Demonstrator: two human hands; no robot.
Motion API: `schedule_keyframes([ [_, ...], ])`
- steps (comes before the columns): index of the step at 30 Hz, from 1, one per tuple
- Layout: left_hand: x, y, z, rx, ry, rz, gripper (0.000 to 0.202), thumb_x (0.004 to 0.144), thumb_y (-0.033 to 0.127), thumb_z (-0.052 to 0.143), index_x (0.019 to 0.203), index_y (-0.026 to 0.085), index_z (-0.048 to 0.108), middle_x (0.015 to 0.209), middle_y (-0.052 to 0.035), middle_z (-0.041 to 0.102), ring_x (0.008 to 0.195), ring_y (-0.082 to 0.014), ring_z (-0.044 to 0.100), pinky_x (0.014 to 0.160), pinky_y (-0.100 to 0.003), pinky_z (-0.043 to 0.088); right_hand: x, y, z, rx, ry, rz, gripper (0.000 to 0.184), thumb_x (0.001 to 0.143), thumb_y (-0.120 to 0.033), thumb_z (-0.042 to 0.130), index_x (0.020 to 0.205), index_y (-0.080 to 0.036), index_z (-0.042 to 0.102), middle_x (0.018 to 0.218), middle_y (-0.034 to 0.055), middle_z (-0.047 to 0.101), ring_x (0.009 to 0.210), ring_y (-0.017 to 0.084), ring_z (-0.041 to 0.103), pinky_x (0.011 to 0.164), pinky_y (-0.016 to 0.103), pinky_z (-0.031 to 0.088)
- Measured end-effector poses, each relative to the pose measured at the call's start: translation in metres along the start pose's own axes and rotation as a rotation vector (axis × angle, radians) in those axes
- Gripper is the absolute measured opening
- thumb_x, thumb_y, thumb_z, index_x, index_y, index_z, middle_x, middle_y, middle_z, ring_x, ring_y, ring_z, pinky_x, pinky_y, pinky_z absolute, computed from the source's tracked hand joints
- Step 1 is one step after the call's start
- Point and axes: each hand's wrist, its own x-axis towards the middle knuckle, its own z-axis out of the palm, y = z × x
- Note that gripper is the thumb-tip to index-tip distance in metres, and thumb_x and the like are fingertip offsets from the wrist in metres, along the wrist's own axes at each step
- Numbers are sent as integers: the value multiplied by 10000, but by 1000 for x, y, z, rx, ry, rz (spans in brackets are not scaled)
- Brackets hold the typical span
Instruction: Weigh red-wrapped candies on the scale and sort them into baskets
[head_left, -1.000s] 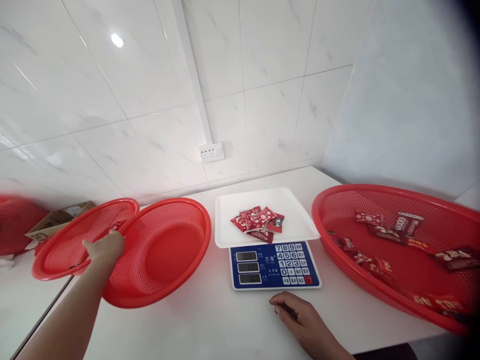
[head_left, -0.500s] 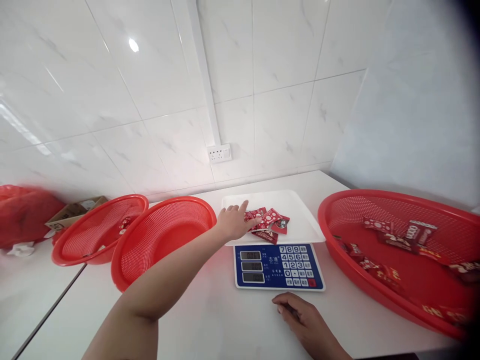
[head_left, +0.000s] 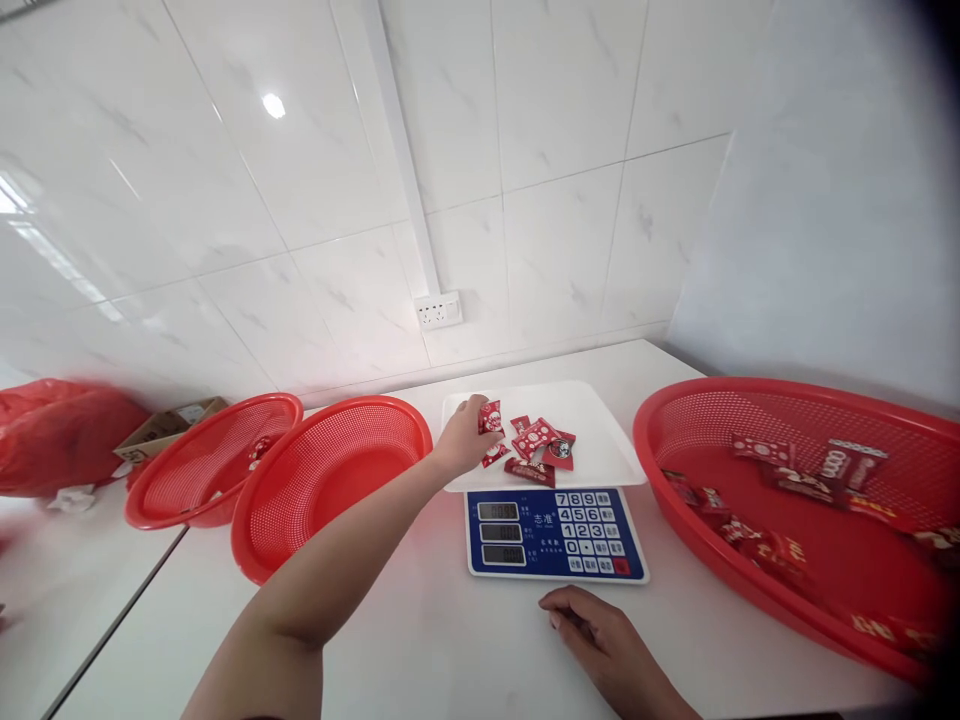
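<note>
My left hand [head_left: 463,436] reaches over the white tray [head_left: 600,440] of a blue electronic scale [head_left: 556,533] and pinches a red candy packet [head_left: 490,417] lifted just above the tray. Several more red candy packets [head_left: 538,448] lie on the tray beside it. My right hand [head_left: 596,636] rests on the white counter in front of the scale, fingers curled loosely, with nothing visible in them.
A large red basket [head_left: 787,560] with several candy packets sits at the right. Two red mesh baskets [head_left: 330,480] [head_left: 210,455] stand left of the scale. A cardboard box [head_left: 169,425] and a red bag [head_left: 52,435] are far left. A wall socket [head_left: 439,310] is behind.
My left hand moved from the left red baskets to the scale tray and picked up a candy packet. My right hand stayed put.
</note>
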Motion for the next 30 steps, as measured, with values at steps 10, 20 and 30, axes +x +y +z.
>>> schedule_keyframes([
  [10,-50,-60,-78,59,232,-209,528,860,334,520,1341,227,329,952,-63,662,837,-219,650,722,-335,499,-1,11,3,13,7,-41,255,882,-381,459,901,-239,670,907,45,696,850,194,644,774,291,506],
  [20,-106,-83,-83,263,195,-185,655,863,443,532,1440,225,311,1485,-148,382,1381,-354,323,1047,-532,360,0,-9,-8,-106,76,-135,278,901,-398,444,895,-239,673,906,58,689,810,185,647,685,290,537],
  [30,-154,-31,35,-177,470,660,243,873,142,532,1111,185,559,913,-75,707,856,-153,665,771,-263,555,101,-63,-66,-707,328,-338,476,861,-461,506,1264,-215,570,1406,112,473,1366,325,329,1090,513,334],
])
